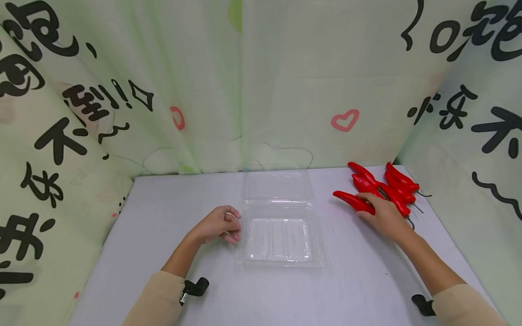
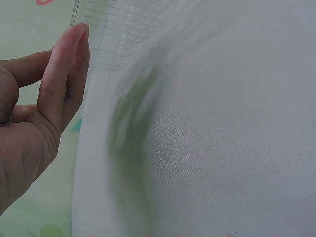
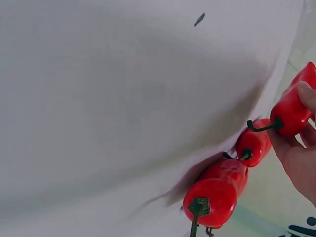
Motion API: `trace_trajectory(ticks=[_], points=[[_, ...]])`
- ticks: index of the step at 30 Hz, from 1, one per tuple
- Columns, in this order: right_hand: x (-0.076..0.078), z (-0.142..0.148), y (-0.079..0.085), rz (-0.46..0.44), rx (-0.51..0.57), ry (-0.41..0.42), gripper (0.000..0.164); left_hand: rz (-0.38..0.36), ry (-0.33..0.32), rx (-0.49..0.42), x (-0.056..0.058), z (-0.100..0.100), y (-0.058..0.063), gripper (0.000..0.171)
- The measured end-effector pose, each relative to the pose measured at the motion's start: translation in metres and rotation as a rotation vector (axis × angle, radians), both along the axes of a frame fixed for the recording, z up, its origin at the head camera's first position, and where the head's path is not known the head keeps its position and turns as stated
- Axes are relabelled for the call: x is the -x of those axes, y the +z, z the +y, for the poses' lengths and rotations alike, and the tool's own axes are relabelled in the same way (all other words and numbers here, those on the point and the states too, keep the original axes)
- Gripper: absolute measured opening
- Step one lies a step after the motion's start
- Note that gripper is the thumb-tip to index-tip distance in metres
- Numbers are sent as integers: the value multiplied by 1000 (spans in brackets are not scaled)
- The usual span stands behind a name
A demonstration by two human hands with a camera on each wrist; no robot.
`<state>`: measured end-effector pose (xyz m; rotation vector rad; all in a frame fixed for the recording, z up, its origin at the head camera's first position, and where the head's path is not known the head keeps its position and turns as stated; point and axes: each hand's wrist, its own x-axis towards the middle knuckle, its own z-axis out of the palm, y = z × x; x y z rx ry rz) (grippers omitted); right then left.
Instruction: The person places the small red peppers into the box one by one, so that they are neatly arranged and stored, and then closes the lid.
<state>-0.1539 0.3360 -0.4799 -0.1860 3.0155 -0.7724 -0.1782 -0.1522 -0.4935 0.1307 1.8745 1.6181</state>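
A red chili pepper (image 1: 354, 201) with a green stem is gripped between the thumb and fingers of my right hand (image 1: 385, 217). In the right wrist view the held pepper (image 3: 291, 111) is raised beside other red peppers (image 3: 212, 197). A clear plastic clamshell box (image 1: 279, 240) lies unfolded mid-table, its lid (image 1: 277, 186) laid back toward the curtain. My left hand (image 1: 220, 225) is at the box's left edge, fingers loosely bent; in the left wrist view the fingertips (image 2: 79, 34) are close to the plastic rim, and contact is unclear.
Several red peppers (image 1: 401, 183) lie in a loose pile at the table's back right, stems toward the right. The white table (image 1: 163, 217) is bordered by a printed curtain (image 1: 277, 90) behind and at both sides. A small dark speck (image 3: 199, 19) lies on the cloth.
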Motion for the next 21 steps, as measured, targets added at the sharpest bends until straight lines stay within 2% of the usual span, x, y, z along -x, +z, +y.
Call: trace_trajectory(ticks=[7,21], points=[[0,-5,9,30,7,12,71,0,4,22,1,0,0,36],[-3,-28,29,87,6,104,68,-3,6,30,2,0,0,34]])
